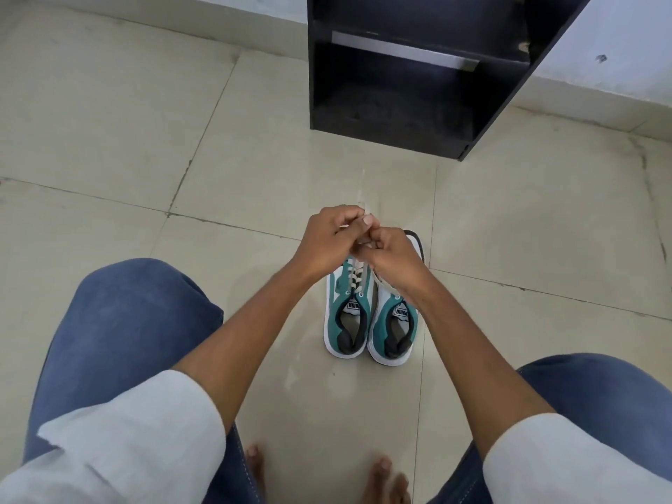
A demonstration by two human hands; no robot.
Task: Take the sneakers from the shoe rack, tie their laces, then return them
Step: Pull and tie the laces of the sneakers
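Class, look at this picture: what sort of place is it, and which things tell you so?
Probably a home, perhaps an entryway: a black shoe rack stands against a white wall on a pale tiled floor, and a pair of teal sneakers sits before it.

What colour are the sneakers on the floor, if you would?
Teal and white sneakers, seen in the head view.

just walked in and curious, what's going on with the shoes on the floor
A person crouches over a pair of teal and white sneakers standing side by side on the tiled floor. The left hand and right hand are together above the left sneaker, working its white laces. The black shoe rack behind shows no shoes.
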